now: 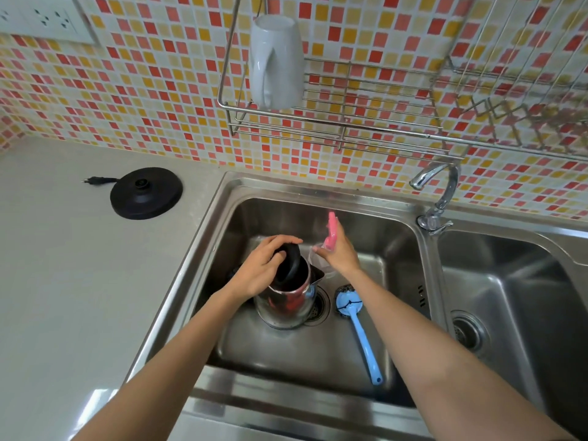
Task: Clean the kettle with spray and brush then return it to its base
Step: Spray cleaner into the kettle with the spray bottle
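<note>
Risks first: kettle [286, 305] is standing upright in the left basin of the sink [375, 237], partly over the drain [319, 305], so a shove at the lid end could be rocking it and tipping it toward 3 o'clock onto the brush [356, 323]. Lid [291, 265] is only being held tilted back; if that grip slips, it's likely dropping shut right in the spray path. Can't tell which way the nozzle is facing, so spray could be missing the opening and hitting the basin wall or the person. Wet steel means a slip risk when lifting out. A wet kettle bottom going onto the base [146, 193] is the electrical worry. The base is sitting on the counter [63, 281] at 10 o'clock from the kettle, its plug [92, 179] lying loose. Hands: left hand [259, 272] is curling fingers and thumb round the black lid at the kettle top, gripping it and propping it open. Right hand [339, 253] is wrapping round the neck of the pink-headed spray bottle [331, 232], holding it just beside the kettle mouth at 1 o'clock; trigger finger isn't readable. Brush is lying untouched on the basin floor, head near the drain, handle running off toward 5 o'clock.
</note>
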